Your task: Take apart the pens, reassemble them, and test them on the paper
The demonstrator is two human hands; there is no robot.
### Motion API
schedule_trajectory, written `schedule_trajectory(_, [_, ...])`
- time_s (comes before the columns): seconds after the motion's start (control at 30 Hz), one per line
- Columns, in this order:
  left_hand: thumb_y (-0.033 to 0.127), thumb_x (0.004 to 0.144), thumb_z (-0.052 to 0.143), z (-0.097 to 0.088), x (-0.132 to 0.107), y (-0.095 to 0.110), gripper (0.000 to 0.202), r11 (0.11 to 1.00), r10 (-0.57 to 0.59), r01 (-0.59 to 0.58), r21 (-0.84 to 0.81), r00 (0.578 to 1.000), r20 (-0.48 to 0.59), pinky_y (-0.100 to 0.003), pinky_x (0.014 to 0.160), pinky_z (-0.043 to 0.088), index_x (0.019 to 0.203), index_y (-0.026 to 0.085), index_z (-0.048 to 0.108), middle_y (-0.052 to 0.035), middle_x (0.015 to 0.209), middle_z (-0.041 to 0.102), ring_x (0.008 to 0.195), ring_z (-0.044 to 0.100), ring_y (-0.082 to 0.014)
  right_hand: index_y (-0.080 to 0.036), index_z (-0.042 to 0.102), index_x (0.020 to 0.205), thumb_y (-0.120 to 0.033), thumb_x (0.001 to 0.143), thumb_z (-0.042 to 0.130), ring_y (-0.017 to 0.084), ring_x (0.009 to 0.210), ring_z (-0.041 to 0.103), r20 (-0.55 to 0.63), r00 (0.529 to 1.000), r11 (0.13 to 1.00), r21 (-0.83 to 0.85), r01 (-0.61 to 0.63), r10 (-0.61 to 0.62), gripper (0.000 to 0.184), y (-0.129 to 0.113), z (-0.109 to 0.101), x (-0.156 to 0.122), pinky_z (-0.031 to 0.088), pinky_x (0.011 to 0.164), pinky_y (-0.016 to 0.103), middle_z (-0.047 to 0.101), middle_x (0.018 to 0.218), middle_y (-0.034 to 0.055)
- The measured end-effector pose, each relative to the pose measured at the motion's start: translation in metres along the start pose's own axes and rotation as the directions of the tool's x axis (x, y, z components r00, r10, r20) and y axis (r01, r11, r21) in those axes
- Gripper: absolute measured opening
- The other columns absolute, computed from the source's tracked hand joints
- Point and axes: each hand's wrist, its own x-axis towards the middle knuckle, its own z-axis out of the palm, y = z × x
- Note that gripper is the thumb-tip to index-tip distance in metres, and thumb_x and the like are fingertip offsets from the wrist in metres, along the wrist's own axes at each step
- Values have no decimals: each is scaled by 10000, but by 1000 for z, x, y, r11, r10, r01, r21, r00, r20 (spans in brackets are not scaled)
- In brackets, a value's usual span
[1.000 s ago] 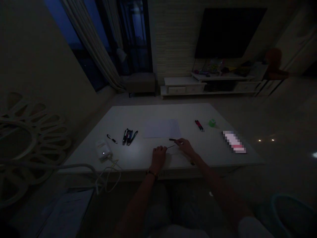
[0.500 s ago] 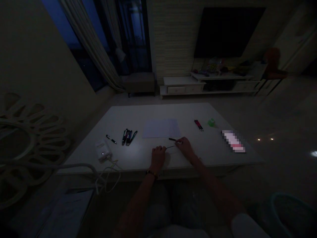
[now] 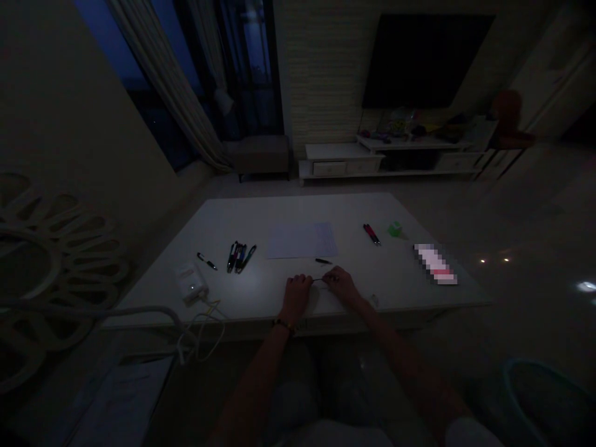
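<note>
White and dimly lit, the counter (image 3: 261, 298) carries everything. At its near edge the left hand (image 3: 297, 293) and the right hand (image 3: 343, 284) lie with fingers curled in. Their tips are pinched on the two ends of one thin dark rod (image 3: 319, 279), which spans the small gap between them; the gloom hides how firm the pinch is. To the left, one small white box with a lit dot (image 3: 190, 283) trails pale cables over the edge. To the right, one pink-and-white object (image 3: 435, 264) is pixelated, so no label can be read. Just beyond the rod lies one short dark pen piece (image 3: 323, 261). Farther left are one short black pen (image 3: 207, 261) and a fanned bunch of about four dark pens (image 3: 239, 256), hard to count. Farther still are one white paper sheet (image 3: 302, 241), its faint print too dim to read, two red-and-dark pens (image 3: 371, 234) side by side, and one small green block (image 3: 395, 229).
</note>
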Motion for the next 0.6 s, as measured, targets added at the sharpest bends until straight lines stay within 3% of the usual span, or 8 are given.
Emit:
schedule_trajectory(0.1, [200, 895, 426, 2, 0, -1, 149, 1000, -7, 6, -14, 1000, -15, -333, 768, 330, 989, 222, 539, -46, 917, 571, 887, 510, -182, -203, 655, 715, -268, 757, 587, 163, 759, 545, 5, 1000, 1000, -28, 9, -9, 103, 5, -5, 2, 426, 724, 296, 581, 783, 37])
schedule_trajectory(0.27, [235, 910, 413, 7, 3, -2, 203, 994, -81, 75, -78, 994, -70, -334, 790, 338, 1087, 195, 505, -61, 955, 600, 920, 522, -181, -191, 658, 746, -280, 765, 557, 181, 792, 532, -129, 989, 988, -126, -91, 74, 135, 24, -24, 2, 415, 767, 322, 586, 817, 58])
schedule_trajectory(0.5, [256, 889, 466, 10, 1, -2, 122, 994, -55, 48, -103, 996, -72, -333, 816, 334, 944, 193, 555, -45, 921, 603, 902, 516, -179, -200, 671, 858, -315, 757, 596, 211, 917, 512, -135, 991, 981, -192, -39, 13, 171, 17, -6, 19, 402, 834, 327, 596, 882, 74])
schedule_trajectory(0.6, [264, 859, 525, 10, 1, -5, 127, 988, -58, 46, -150, 995, -83, -331, 860, 328, 962, 222, 586, -27, 946, 601, 938, 510, -167, -182, 661, 938, -331, 784, 562, 214, 907, 514, -189, 982, 980, -195, -39, 2, 236, 21, -13, 12, 403, 836, 336, 596, 905, 89])
